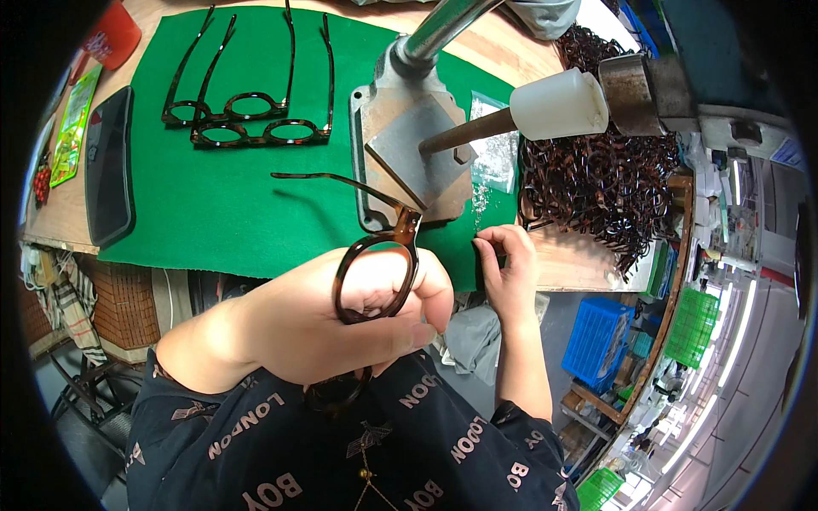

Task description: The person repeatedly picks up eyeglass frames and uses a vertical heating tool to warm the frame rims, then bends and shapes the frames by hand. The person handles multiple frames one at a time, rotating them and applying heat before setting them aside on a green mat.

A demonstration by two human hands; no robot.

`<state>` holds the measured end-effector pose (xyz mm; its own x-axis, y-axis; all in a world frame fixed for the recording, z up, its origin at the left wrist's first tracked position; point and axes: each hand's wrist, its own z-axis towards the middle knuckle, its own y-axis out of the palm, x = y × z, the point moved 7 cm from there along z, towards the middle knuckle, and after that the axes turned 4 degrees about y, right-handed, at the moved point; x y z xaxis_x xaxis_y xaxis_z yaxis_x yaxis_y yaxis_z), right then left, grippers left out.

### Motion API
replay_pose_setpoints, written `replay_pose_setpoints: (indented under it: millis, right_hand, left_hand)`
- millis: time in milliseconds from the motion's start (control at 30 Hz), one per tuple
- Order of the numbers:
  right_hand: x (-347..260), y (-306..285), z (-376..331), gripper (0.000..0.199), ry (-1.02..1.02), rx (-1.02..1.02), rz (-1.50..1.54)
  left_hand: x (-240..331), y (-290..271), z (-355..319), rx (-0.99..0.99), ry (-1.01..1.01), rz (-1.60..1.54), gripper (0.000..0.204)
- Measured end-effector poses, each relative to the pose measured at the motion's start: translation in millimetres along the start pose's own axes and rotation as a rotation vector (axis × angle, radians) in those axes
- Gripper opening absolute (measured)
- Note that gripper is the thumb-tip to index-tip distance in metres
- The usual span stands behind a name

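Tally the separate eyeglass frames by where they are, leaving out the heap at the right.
Held in the left hand: 1 tortoiseshell frame
Lying on the green mat: 2 dark frames
Total: 3

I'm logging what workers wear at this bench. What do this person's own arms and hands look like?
Both the left hand and right hand are bare: no gloves, rings or watch visible. The forearms are uncovered; a dark short-sleeved top with pale printed lettering and small emblems begins near the elbows.

The left hand is near, closed in a grip. The right hand is farther right, fingertips pinched together.
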<state>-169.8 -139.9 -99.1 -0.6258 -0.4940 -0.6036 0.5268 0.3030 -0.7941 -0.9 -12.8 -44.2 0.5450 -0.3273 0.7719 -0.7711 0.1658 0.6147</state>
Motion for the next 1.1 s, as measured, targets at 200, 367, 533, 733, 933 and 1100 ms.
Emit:
replay_pose_setpoints:
  millis: [200,367,533,733,933,1100]
  right_hand:
    - [-21.7,4.0,0.8,0.007,-0.076,-0.01,-0.273]
    - [-68.0,-1.5,15.3,0.008,-0.034,-0.205,0.353]
    - [-138.0,-16.2,23.9,0.008,-0.461,-0.158,0.648]
    - [-150.8,-16.3,28.0,0.008,-0.595,-0.18,0.53]
    - [-143.5,-13.8,30.5,0.009,-0.515,-0.18,0.644]
    - [-137.9,-11.7,32.5,0.009,-0.437,-0.215,0.745]
  left_hand:
    - [-2.7,5.6,3.7,-0.069,-0.062,0.029,0.008]
    - [-10.4,11.6,1.4,-0.182,-0.086,-0.026,0.016]
    - [-9.2,19.3,-0.3,-0.237,-0.098,0.028,0.013]
    - [-11.4,18.4,-0.3,-0.254,-0.129,0.095,0.013]
    - [-5.5,18.1,0.7,-0.166,-0.102,0.051,0.012]
    - [-4.9,16.1,1.7,-0.147,-0.08,0.08,0.012]
